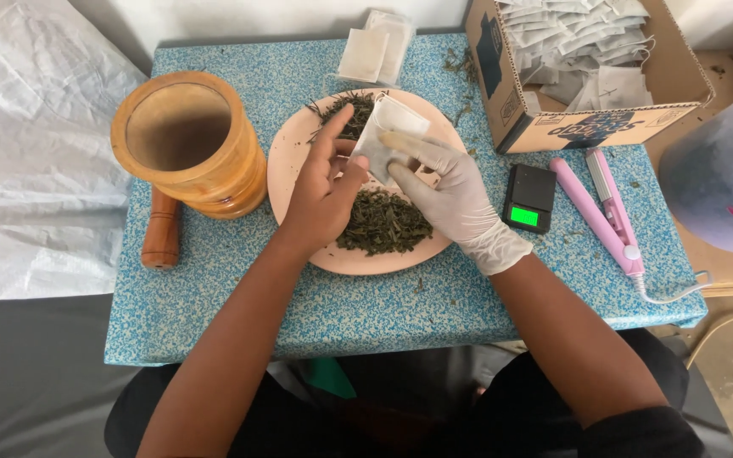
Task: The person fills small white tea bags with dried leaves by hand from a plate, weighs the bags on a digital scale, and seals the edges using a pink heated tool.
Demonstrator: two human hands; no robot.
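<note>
The small white pouch (386,136) hangs over the pink plate (299,161) — my gloved right hand (447,191) pinches it, my bare left hand (324,191) pinches its edge — loose dried leaves (382,222) are still unbagged, I judge.

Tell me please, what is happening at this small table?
A person sits at a blue speckled table and holds a small white filter bag with both hands over a pink plate of dried green leaves. The left hand is bare; the right hand wears a white glove. A wooden mortar and pestle stand left of the plate, a pocket scale, a pink sealer and a cardboard box of bags right.
</note>
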